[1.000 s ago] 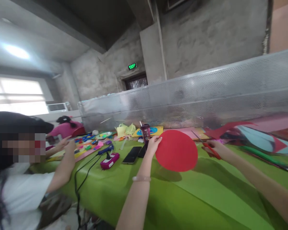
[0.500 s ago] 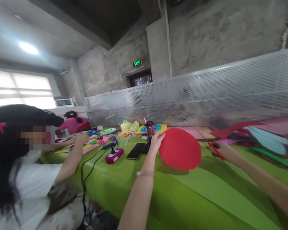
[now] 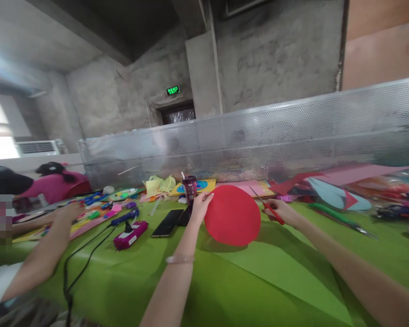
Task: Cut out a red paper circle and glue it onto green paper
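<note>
A round red paper disc (image 3: 232, 215) is held upright above the table, its left edge pinched by my left hand (image 3: 201, 208). My right hand (image 3: 282, 212) grips red-handled scissors (image 3: 275, 214) just right of the disc, blades pointing up and to the left. The blades are apart from the paper. Beneath the disc lies a large light green sheet (image 3: 279, 268) on the green tablecloth. Behind my left hand stands a dark drink cup (image 3: 190, 188) with a straw.
A black phone (image 3: 168, 223) and a purple power strip (image 3: 131, 235) with black cords lie left. Green-handled scissors (image 3: 341, 219) and cut paper (image 3: 337, 193) are at right. A co-worker's arm (image 3: 51, 245) reaches over colourful craft pieces. A perforated metal screen (image 3: 245, 136) stands behind.
The view has swung to the right, so the table items sit further left and more shows at right. Both hands keep hold of the disc and scissors.
</note>
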